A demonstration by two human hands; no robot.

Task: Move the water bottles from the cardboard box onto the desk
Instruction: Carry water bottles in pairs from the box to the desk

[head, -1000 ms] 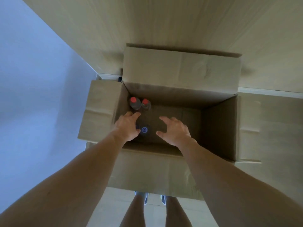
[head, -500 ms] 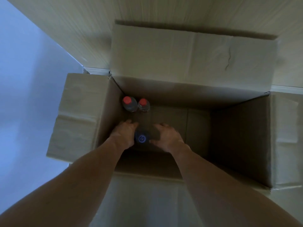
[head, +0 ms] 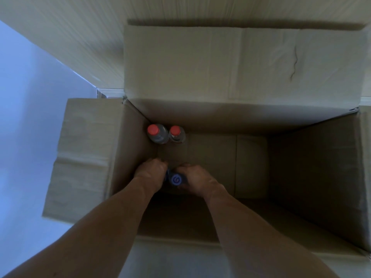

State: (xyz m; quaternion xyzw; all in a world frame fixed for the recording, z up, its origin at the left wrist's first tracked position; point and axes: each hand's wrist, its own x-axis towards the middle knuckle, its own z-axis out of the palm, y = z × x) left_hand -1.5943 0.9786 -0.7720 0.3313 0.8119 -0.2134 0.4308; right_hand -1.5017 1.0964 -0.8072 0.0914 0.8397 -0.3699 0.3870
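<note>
- Head view, looking straight down: a cardboard box point(head: 301, 177) is standing open with its four flaps folded outward; the far flap point(head: 230, 63) is lying against a pale wood-grain surface point(head: 70, 37), the left flap point(head: 86, 149) is spreading over a bluish-white area.
- Head view, box interior: two bottles are standing upright in the far-left corner, touching each other; the left red-capped bottle point(head: 157, 133) is sitting against the left wall, the right red-capped bottle point(head: 176, 134) is standing just beside it; both are lying well apart from the hands.
- Head view, centre: a blue-capped bottle point(head: 176, 179) is standing upright near the left wall of the box, its cap facing the camera; only the cap and shoulder are showing between the two hands.
- Head view, hands: the left hand point(head: 151, 171) is reaching down on the bottle's left side, fingers curling round it; the right hand point(head: 195, 177) is reaching down on the right side, fingers likewise curling against the bottle; both hands are gripping the blue-capped bottle between them; the fingertips are hidden in shadow.
- Head view, foreground: both bare forearms are extending from the lower edge down into the box; the near flap point(head: 172, 259) is lying beneath them.
</note>
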